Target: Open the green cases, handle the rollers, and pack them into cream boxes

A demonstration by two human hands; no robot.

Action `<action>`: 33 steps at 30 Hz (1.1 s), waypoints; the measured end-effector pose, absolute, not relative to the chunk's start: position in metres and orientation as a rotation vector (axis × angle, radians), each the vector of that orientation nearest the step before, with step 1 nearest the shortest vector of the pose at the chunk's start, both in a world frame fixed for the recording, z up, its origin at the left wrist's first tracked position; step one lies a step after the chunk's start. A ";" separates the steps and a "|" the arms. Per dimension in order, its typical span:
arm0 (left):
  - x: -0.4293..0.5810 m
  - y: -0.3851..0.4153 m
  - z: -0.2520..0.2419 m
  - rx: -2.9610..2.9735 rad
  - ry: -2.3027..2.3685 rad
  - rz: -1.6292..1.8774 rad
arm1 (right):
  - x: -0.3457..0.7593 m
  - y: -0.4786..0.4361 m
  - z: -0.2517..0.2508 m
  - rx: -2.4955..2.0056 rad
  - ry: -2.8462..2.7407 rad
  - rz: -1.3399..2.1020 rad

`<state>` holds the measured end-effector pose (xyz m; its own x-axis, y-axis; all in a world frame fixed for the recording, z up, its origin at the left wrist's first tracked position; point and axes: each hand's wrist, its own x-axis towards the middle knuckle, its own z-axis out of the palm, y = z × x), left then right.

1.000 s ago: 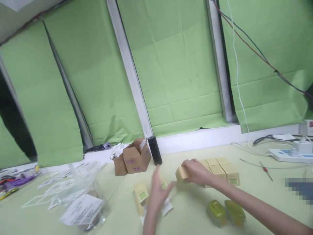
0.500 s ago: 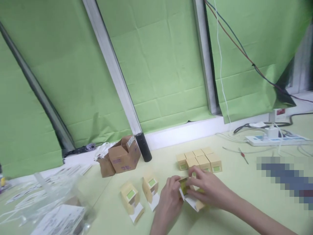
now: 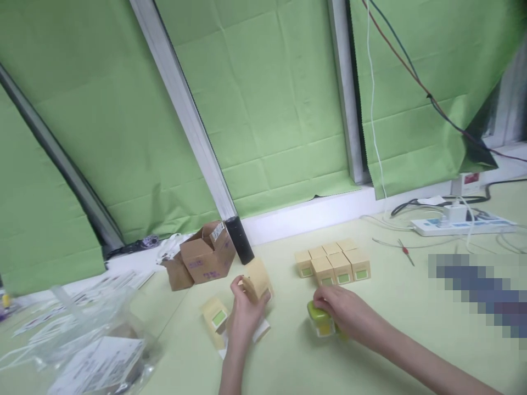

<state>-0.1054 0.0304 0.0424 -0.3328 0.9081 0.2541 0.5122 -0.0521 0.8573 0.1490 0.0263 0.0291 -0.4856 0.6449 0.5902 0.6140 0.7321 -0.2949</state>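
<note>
My left hand [image 3: 247,315] is closed around a small tan cardboard box [image 3: 260,277] with a raised flap. A white flap [image 3: 261,331] shows below that hand; which box it belongs to I cannot tell. Left of the hand stands another open tan box [image 3: 216,318] with a green window, partly hidden by my wrist. My right hand [image 3: 341,310] pinches a small container [image 3: 323,318] with a green lid and a yellowish label, held low over the table. Just beyond it, closed tan boxes [image 3: 341,269] with green windows stand together in two rows.
An open brown carton [image 3: 208,252] and a black cylinder [image 3: 240,241] are at the back. A clear plastic bag with a printed white sheet [image 3: 99,365] lies at left. At right are a white power strip [image 3: 465,225], cables and a red-handled tool [image 3: 405,250].
Both hands were together at one open box. They have separated: my left hand has moved left with a box in its grip, and my right hand now holds the green-lidded container.
</note>
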 end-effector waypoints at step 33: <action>-0.119 0.030 0.052 1.207 2.174 2.022 | 0.100 0.150 0.072 -1.204 -2.563 -0.125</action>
<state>-0.1192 0.0295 0.0520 -0.7147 0.4703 0.5178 0.5505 -0.0785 0.8311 0.0996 0.1495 0.0721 -0.6009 0.7369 0.3098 0.7635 0.6439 -0.0506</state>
